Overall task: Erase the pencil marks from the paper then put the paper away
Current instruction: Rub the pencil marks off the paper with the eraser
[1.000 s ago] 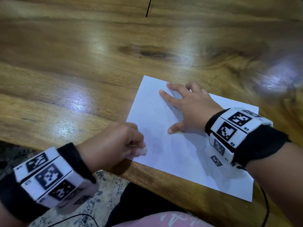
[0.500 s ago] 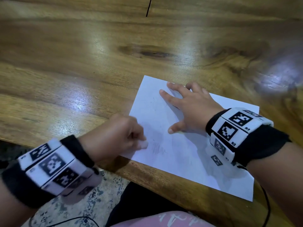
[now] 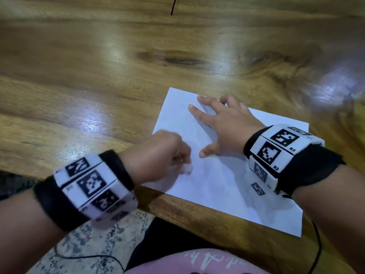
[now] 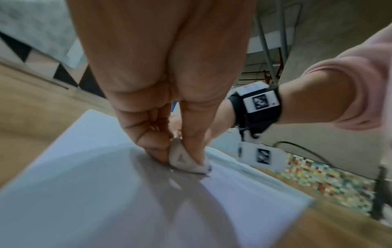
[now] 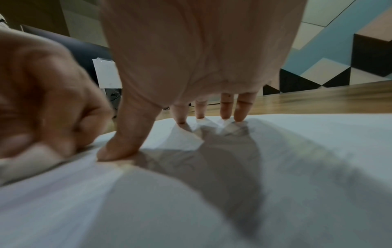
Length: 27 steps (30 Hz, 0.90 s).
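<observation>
Shifted toward 3 o'clock since the earlier frame, the left hand (image 3: 158,155) pinches a small white eraser (image 3: 188,168) against the white paper sheet (image 3: 221,180) on the glossy wooden table (image 3: 98,76), pinned at 12 o'clock by the flat, spread right hand (image 3: 227,125). Creasing is risked if pressure slips.

A white sheet of paper (image 3: 227,175) is lying on the wooden table (image 3: 98,76), close to its near edge. The right hand (image 3: 225,125) is pressing flat on the sheet, fingers spread toward 11 o'clock. At its 8 o'clock, the left hand (image 3: 158,157) is pinching a small white eraser (image 3: 187,168) against the paper.
</observation>
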Tool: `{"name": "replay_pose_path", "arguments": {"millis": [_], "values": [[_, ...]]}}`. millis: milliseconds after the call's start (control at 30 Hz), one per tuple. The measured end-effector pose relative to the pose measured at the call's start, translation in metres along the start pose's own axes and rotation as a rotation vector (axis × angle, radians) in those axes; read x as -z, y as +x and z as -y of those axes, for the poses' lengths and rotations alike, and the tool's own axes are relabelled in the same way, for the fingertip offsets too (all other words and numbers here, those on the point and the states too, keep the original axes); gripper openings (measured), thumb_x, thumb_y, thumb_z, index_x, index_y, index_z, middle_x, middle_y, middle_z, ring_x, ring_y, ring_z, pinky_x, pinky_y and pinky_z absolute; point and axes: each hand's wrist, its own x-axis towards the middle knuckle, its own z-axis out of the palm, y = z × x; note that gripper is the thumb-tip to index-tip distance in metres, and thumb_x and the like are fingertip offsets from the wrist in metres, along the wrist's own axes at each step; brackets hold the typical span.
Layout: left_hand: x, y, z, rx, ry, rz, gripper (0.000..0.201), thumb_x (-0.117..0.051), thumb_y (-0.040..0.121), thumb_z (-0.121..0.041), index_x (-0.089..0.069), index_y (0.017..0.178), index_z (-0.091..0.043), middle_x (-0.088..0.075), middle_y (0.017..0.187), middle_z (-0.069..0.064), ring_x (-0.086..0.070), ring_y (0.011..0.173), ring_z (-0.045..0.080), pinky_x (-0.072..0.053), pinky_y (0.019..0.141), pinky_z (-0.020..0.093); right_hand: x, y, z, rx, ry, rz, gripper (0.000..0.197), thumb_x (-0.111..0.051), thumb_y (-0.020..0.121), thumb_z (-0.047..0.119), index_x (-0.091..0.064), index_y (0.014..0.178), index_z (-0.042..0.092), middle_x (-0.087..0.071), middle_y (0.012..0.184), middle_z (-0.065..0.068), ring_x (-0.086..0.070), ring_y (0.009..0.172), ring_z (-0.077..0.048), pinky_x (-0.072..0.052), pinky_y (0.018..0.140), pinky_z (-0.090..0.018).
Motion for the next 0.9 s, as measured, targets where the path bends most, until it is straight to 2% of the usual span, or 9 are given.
{"name": "replay_pose_path", "arguments": {"millis": [67, 133, 267, 400, 533, 600, 667, 767, 900], "values": [[0.013, 0.022, 0.001, 0.013, 0.054, -0.107, 0.003, -0.067, 0.074, -0.019, -0.067, 0.074, -0.016, -0.049, 0.058, -0.011, -0.046, 0.057, 0.005, -0.029, 0.053, 0.007, 0.0, 0.0, 0.0, 0.0, -0.006, -0.007, 0.104, -0.061, 0.069, 0.069, 0.001, 0.147, 0.039, 0.005, 0.157, 0.012, -0.017, 0.13, -0.028, -0.023, 0.105, -0.037], [0.017, 0.033, 0.002, 0.045, 0.064, -0.127, 0.005, -0.066, 0.074, -0.017, -0.067, 0.078, -0.014, -0.053, 0.062, -0.008, -0.047, 0.057, 0.008, -0.033, 0.053, 0.012, 0.0, 0.0, 0.0, 0.002, -0.007, -0.008, 0.104, -0.061, 0.069, 0.069, 0.001, 0.147, 0.039, 0.004, 0.157, 0.012, -0.017, 0.131, -0.028, -0.024, 0.105, -0.038], [-0.004, -0.002, 0.003, -0.025, -0.013, -0.052, 0.018, -0.068, 0.075, -0.027, -0.059, 0.063, -0.018, -0.046, 0.053, -0.009, -0.044, 0.051, -0.004, -0.03, 0.05, 0.008, 0.0, 0.0, 0.0, -0.001, -0.006, -0.003, 0.104, -0.06, 0.07, 0.069, 0.001, 0.148, 0.039, 0.005, 0.157, 0.013, -0.016, 0.132, -0.028, -0.022, 0.107, -0.038], [-0.012, -0.022, 0.0, -0.005, -0.09, 0.054, 0.01, -0.069, 0.075, -0.027, -0.067, 0.07, -0.018, -0.052, 0.068, -0.007, -0.049, 0.06, 0.001, -0.034, 0.057, 0.011, 0.0, 0.0, 0.0, -0.005, -0.004, 0.0, 0.103, -0.06, 0.07, 0.069, 0.002, 0.147, 0.039, 0.005, 0.156, 0.013, -0.015, 0.133, -0.027, -0.02, 0.108, -0.038], [0.004, 0.008, -0.001, -0.004, -0.013, -0.088, 0.012, -0.07, 0.073, -0.028, -0.07, 0.077, -0.016, -0.054, 0.063, -0.005, -0.047, 0.058, 0.008, -0.03, 0.054, 0.008, 0.0, 0.0, 0.0, -0.006, -0.007, -0.001, 0.103, -0.06, 0.07, 0.069, 0.001, 0.147, 0.039, 0.005, 0.157, 0.012, -0.014, 0.133, -0.028, -0.02, 0.108, -0.039], [0.002, 0.009, 0.001, 0.002, -0.013, -0.093, 0.012, -0.069, 0.074, -0.027, -0.069, 0.074, -0.015, -0.055, 0.061, -0.003, -0.047, 0.056, 0.008, -0.029, 0.052, 0.008, 0.0, 0.001, 0.0, -0.008, -0.006, 0.012, 0.104, -0.06, 0.07, 0.069, 0.002, 0.147, 0.039, 0.006, 0.156, 0.013, -0.014, 0.133, -0.028, -0.02, 0.108, -0.038], [-0.007, -0.009, 0.001, -0.019, -0.038, -0.026, 0.015, -0.069, 0.075, -0.029, -0.065, 0.069, -0.016, -0.057, 0.065, 0.0, -0.051, 0.06, 0.013, -0.032, 0.054, 0.014, 0.0, 0.001, 0.0, -0.009, -0.006, 0.019, 0.103, -0.06, 0.07, 0.069, 0.003, 0.147, 0.04, 0.007, 0.156, 0.014, -0.013, 0.132, -0.027, -0.019, 0.108, -0.038], [-0.016, -0.027, -0.002, -0.007, -0.104, 0.087, 0.007, -0.069, 0.074, -0.026, -0.069, 0.078, -0.02, -0.058, 0.077, -0.004, -0.056, 0.069, 0.01, -0.039, 0.062, 0.017, 0.0, 0.0, 0.0, -0.006, -0.003, 0.015, 0.103, -0.059, 0.071, 0.069, 0.003, 0.147, 0.04, 0.007, 0.156, 0.013, -0.013, 0.133, -0.027, -0.019, 0.109, -0.038], [0.002, 0.001, 0.004, -0.008, -0.021, -0.133, 0.012, -0.071, 0.072, -0.027, -0.07, 0.072, -0.015, -0.06, 0.066, 0.001, -0.048, 0.058, 0.011, -0.033, 0.056, 0.014, 0.0, 0.0, 0.0, -0.01, -0.003, 0.001, 0.103, -0.06, 0.07, 0.069, 0.002, 0.147, 0.04, 0.005, 0.156, 0.013, -0.014, 0.132, -0.027, -0.019, 0.108, -0.038]]}}
